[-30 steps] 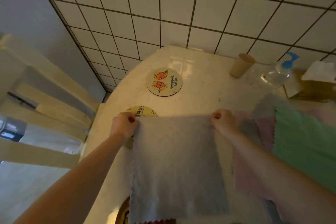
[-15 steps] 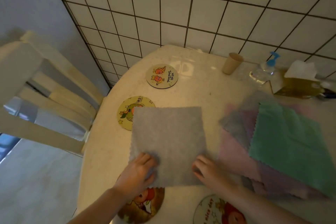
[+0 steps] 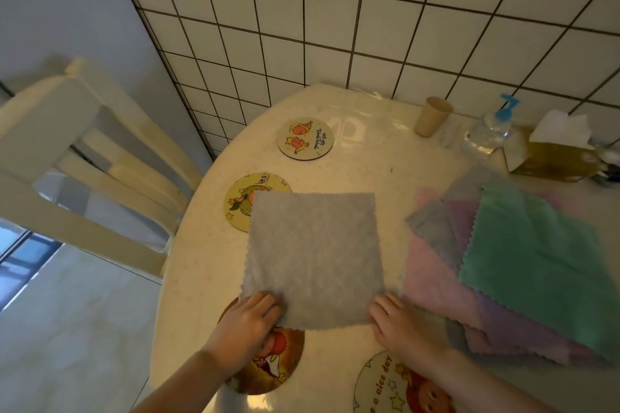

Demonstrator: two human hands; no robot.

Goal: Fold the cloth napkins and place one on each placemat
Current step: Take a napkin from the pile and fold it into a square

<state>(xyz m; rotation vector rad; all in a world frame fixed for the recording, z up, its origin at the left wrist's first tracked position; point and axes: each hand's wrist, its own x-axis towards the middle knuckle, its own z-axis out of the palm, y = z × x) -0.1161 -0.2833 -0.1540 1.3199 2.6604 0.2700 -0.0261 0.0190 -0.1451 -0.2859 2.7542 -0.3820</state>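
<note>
The near corners of the grey napkin [image 3: 313,258] are pinned to the table [image 3: 385,164], one by each hand. The left hand [image 3: 246,323] is laid with fingers curled loosely over the near left corner; the right hand [image 3: 399,322] is set the same way on the near right corner. Whether cloth is actually pinched between thumb and fingers cannot be told from here, only that both hands are in contact with it.

What has changed is plain: a second ago the napkin was held up by its top corners and hung in the air; now it is spread flat and square on the table, and the hands have been brought down to the near edge. No crease is seen yet, so the fold is judged to be just starting, most likely by carrying the near edge away to meet the far one.

The far left corner of the napkin is laid over the edge of a yellow placemat [image 3: 241,201]. Beyond it a placemat with two orange figures [image 3: 306,138] is left bare. Under the left hand a third round placemat [image 3: 278,365] is partly hidden, and a fourth [image 3: 379,386] is cut by the lower frame. To the right, the stack of unfolded napkins [image 3: 503,278] is topped by a green one [image 3: 536,255]. None has been placed yet.
</note>
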